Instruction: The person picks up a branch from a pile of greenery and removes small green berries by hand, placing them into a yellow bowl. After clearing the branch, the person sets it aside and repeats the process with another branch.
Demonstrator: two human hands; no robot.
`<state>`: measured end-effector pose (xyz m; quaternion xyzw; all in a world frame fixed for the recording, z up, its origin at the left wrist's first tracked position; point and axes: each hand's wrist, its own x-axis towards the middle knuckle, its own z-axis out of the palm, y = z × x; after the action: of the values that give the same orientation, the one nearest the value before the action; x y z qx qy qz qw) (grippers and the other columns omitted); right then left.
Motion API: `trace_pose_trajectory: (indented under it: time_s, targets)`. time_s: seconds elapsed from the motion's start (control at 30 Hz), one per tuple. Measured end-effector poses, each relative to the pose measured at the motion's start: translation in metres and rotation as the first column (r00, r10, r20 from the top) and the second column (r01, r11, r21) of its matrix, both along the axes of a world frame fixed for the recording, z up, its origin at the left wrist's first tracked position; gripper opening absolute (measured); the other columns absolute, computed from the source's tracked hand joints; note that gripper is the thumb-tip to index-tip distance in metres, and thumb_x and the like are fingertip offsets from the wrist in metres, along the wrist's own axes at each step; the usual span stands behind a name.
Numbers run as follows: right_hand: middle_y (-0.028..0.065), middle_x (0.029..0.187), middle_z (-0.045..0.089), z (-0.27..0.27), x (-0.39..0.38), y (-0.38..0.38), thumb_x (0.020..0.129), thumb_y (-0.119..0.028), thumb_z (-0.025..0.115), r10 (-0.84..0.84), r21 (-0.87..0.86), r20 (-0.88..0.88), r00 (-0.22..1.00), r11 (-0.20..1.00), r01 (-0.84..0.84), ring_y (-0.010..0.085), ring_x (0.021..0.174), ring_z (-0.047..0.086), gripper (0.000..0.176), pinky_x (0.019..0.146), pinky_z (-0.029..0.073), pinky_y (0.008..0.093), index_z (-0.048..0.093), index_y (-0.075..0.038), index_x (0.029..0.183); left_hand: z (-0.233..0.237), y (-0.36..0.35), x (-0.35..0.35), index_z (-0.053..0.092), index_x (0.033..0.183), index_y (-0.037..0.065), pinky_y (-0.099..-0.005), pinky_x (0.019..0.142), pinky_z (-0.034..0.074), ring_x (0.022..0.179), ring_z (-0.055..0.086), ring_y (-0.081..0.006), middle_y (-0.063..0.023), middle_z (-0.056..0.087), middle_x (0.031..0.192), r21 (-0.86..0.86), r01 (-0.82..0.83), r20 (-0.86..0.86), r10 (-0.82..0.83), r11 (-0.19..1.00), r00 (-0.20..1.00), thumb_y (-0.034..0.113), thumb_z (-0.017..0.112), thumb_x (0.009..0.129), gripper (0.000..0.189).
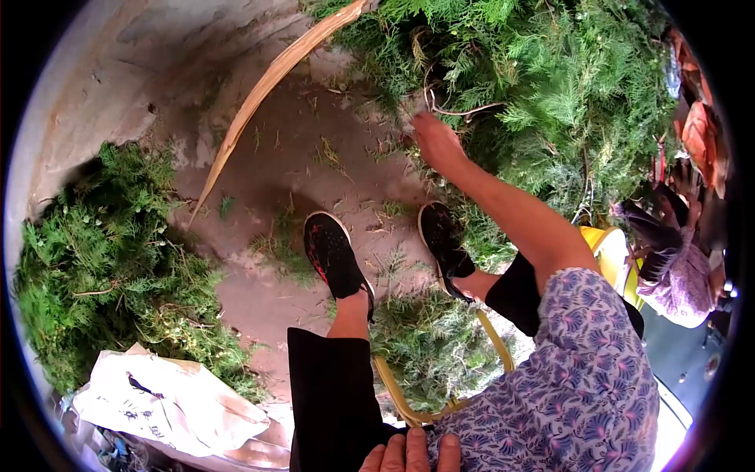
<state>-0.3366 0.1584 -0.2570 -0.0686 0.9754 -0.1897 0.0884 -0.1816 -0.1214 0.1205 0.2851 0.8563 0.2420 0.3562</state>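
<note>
Right hand (pixel 436 141) was closed on a branch (pixel 470 109) at the edge of the green pile (pixel 566 94) ahead; left hand (pixel 410 456) lay flat, empty. Branch judged light and springy; best gripped at its woody stem.

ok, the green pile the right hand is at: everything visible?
The green pile is a loose heap of cut, feathery, conifer-like sprigs, fresh green, with a few thin bare brown twigs looping out. It lies on the dirt ground, upper right, trailing down to the right shoe. The right hand reaches into its near edge at a twig; grip unclear. A curved tan strip meets its upper-left edge.
</note>
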Motion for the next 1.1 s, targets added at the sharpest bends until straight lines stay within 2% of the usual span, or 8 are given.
trace_pose_trajectory:
  time_s: [0.07, 0.23, 0.47, 0.6, 0.77, 0.97, 1.03, 1.1]
  targets:
    - [0.0139, 0.107, 0.050, -0.007, -0.029, -0.021, 0.075, -0.004, 0.059, -0.027, -0.112, -0.054, 0.998, 0.994, 0.021, 0.0360, 0.093, 0.057, 0.036, 0.074, 0.048, 0.0491, 0.051, -0.006, 0.111, 0.000, 0.002, -0.002, 0.049, 0.118, 0.000, -0.0411, 0.084, 0.046, 0.097, 0.056, -0.0303, -0.0195, 0.055, 0.107, 0.000, -0.009, -0.014, 0.009, 1.000, 1.000, 0.009, 0.053, 0.080, 0.039]
    - [0.0146, 0.127, 0.035, -0.012, -0.048, -0.036, 0.078, -0.008, 0.061, -0.244, 0.182, 0.216, 0.945, 0.961, 0.207, 0.0348, 0.094, 0.057, 0.043, 0.074, 0.048, 0.0489, 0.042, -0.010, 0.117, 0.004, 0.008, -0.003, 0.048, 0.119, 0.000, -0.0416, 0.085, 0.045, 0.096, 0.056, -0.0309, -0.0199, 0.055, 0.107, -0.006, -0.040, 0.042, 0.040, 0.999, 0.998, 0.010, 0.052, 0.081, 0.040]
    - [0.0135, 0.093, 0.050, -0.015, 0.013, 0.022, 0.071, 0.000, 0.058, 0.185, 0.222, 0.042, 0.982, 0.956, -0.190, 0.0319, 0.085, 0.057, 0.017, 0.065, 0.051, 0.0397, 0.057, -0.004, 0.087, 0.003, 0.008, -0.004, 0.048, 0.119, 0.000, -0.0425, 0.087, 0.044, 0.097, 0.055, -0.0319, -0.0207, 0.054, 0.109, 0.006, -0.015, 0.039, 0.015, 1.000, 0.999, 0.011, 0.051, 0.081, 0.040]
    - [0.0133, 0.092, 0.053, 0.010, 0.016, 0.030, 0.069, 0.000, 0.058, 0.245, 0.271, 0.165, 0.955, 0.920, -0.283, 0.0312, 0.082, 0.058, 0.021, 0.064, 0.051, 0.0408, 0.057, -0.003, 0.089, 0.006, 0.011, -0.004, 0.048, 0.118, 0.000, -0.0427, 0.087, 0.044, 0.097, 0.055, -0.0321, -0.0208, 0.054, 0.109, 0.012, -0.012, 0.053, 0.011, 1.000, 0.999, 0.012, 0.050, 0.081, 0.040]
    - [0.0143, 0.094, 0.055, 0.027, -0.013, -0.019, 0.069, -0.002, 0.060, 0.166, 0.277, 0.154, 0.974, 0.939, -0.204, 0.0305, 0.086, 0.057, 0.020, 0.067, 0.050, 0.0406, 0.057, -0.004, 0.089, 0.006, 0.014, -0.006, 0.048, 0.118, 0.000, -0.0428, 0.088, 0.043, 0.098, 0.054, -0.0323, -0.0210, 0.054, 0.110, 0.010, -0.010, 0.073, 0.010, 1.000, 0.997, 0.012, 0.050, 0.080, 0.040]
    - [0.0149, 0.096, 0.052, -0.027, -0.045, -0.032, 0.073, -0.003, 0.057, 0.256, 0.377, -0.191, 0.948, 0.910, -0.170, 0.0322, 0.091, 0.055, 0.026, 0.073, 0.049, 0.0396, 0.055, -0.003, 0.098, 0.004, 0.016, -0.007, 0.049, 0.117, 0.001, -0.0428, 0.088, 0.043, 0.099, 0.054, -0.0322, -0.0210, 0.053, 0.110, -0.004, -0.006, 0.086, 0.006, 1.000, 0.996, 0.013, 0.049, 0.080, 0.039]
    - [0.0162, 0.107, 0.049, -0.002, -0.052, -0.058, 0.074, -0.007, 0.062, -0.129, 0.128, -0.304, 0.944, 0.976, 0.175, 0.0336, 0.099, 0.051, 0.040, 0.083, 0.045, 0.0416, 0.048, -0.004, 0.111, 0.002, 0.015, -0.009, 0.049, 0.117, 0.001, -0.0428, 0.088, 0.043, 0.099, 0.054, -0.0321, -0.0210, 0.053, 0.109, -0.002, -0.007, 0.085, 0.007, 1.000, 0.996, 0.013, 0.049, 0.080, 0.039]
    - [0.0163, 0.110, 0.048, -0.026, -0.057, -0.054, 0.073, -0.010, 0.065, -0.208, 0.160, -0.298, 0.932, 0.951, 0.264, 0.0335, 0.102, 0.049, 0.048, 0.086, 0.043, 0.0426, 0.044, -0.004, 0.116, 0.002, 0.014, -0.010, 0.049, 0.117, 0.001, -0.0428, 0.088, 0.043, 0.099, 0.054, -0.0321, -0.0210, 0.053, 0.109, 0.002, -0.011, 0.088, 0.010, 1.000, 0.996, 0.013, 0.049, 0.080, 0.039]
